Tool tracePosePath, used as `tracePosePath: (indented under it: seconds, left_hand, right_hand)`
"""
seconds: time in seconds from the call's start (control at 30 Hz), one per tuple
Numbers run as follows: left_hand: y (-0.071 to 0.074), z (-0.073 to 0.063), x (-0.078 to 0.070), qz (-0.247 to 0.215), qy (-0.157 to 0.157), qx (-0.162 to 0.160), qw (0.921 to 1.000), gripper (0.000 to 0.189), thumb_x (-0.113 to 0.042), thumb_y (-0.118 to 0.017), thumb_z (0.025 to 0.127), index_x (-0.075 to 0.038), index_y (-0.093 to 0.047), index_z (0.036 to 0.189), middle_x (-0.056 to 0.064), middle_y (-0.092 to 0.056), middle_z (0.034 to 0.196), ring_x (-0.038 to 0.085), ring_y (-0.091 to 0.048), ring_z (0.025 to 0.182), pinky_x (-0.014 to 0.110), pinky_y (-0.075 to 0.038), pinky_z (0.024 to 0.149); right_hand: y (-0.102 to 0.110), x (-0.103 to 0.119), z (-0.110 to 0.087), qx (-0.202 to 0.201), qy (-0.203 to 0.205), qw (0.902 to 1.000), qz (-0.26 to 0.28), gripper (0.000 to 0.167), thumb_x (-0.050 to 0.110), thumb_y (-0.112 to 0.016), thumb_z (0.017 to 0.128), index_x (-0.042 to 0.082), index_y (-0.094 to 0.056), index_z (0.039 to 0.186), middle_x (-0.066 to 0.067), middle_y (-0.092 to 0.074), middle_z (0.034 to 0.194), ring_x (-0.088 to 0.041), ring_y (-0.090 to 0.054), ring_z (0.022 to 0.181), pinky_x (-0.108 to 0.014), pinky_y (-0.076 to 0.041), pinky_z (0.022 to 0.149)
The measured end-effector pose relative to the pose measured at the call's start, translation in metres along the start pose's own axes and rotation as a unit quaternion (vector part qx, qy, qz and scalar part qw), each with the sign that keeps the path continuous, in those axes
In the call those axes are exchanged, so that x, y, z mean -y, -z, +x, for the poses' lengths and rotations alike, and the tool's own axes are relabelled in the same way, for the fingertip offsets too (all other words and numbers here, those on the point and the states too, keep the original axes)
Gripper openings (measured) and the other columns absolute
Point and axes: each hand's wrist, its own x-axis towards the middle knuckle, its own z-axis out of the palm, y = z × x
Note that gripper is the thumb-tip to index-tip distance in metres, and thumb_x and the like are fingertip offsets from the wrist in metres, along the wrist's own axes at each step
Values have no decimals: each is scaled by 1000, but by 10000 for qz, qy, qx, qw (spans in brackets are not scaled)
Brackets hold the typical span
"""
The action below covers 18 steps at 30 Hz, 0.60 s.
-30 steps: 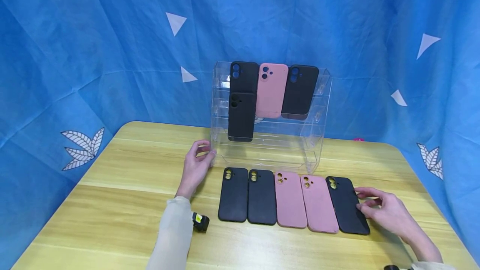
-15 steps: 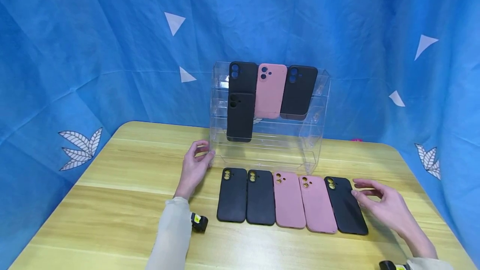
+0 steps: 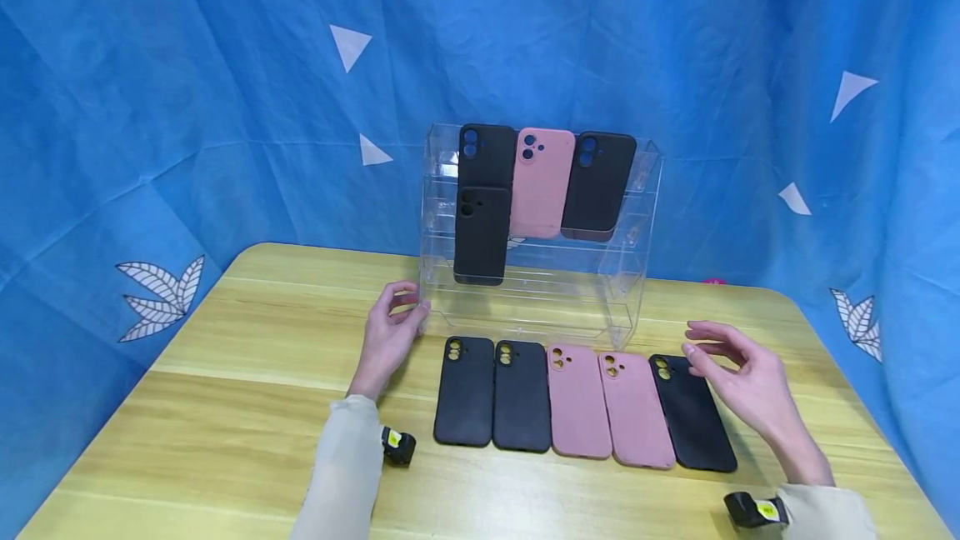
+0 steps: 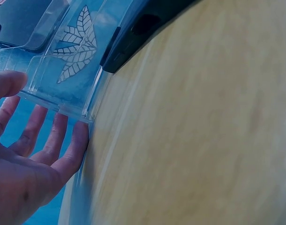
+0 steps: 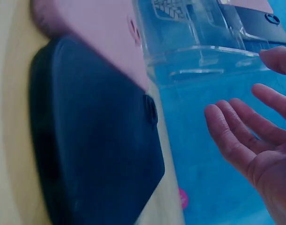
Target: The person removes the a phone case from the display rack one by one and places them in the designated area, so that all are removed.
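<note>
Near the middle of the table stands a clear tiered display rack (image 3: 540, 327). My left hand (image 3: 390, 332) is at its left side. In the left wrist view the extended fingers (image 4: 56, 140) touch the rack's side edge and the thumb lies by its front. My right hand (image 3: 742, 373) hovers over the upper end of the rightmost black phone case (image 3: 697, 423), with nothing in its fingers, which are spread and slightly bent. Beside that case lie two pink phone cases, one (image 3: 637, 415) nearer it and the other (image 3: 581, 407) further left, then two black phone cases (image 3: 521, 398).
Up in the rack stand a pink phone case (image 3: 542, 182) and several black phone cases, one (image 3: 482, 240) a tier lower than the others. A blue curtain (image 3: 262, 107) hangs behind the wooden table (image 3: 240, 407). Each wrist wears a small black camera (image 3: 397, 446).
My right hand has risen off the right edge of the rightmost black phone case and moved up and left over its camera end. The left hand stays at the rack.
</note>
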Motion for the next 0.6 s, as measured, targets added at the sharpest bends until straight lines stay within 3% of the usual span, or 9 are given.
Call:
tracePosePath:
  seconds: [0.27, 0.6]
  left_hand:
    - [0, 1, 1, 6, -12, -21, 10000, 33, -15, -68, 97, -15, -57, 129, 16, -61, 134, 37, -65, 120, 43, -61, 89]
    - [0, 0, 1, 63, -62, -58, 9999, 32, -16, -67, 98, -15, -57, 128, 15, -61, 133, 36, -65, 120, 38, -60, 86]
  right_hand:
    - [-12, 13, 9, -268, 328, 9986, 324, 35, 9, -71, 95, 0, -64, 128, 22, -69, 114, 8, -68, 95, -18, -61, 72]
    - [-20, 27, 21, -228, 587, 9964, 561, 39, 7, -71, 95, -1, -62, 132, 22, -68, 115, 9, -67, 97, -21, -62, 74]
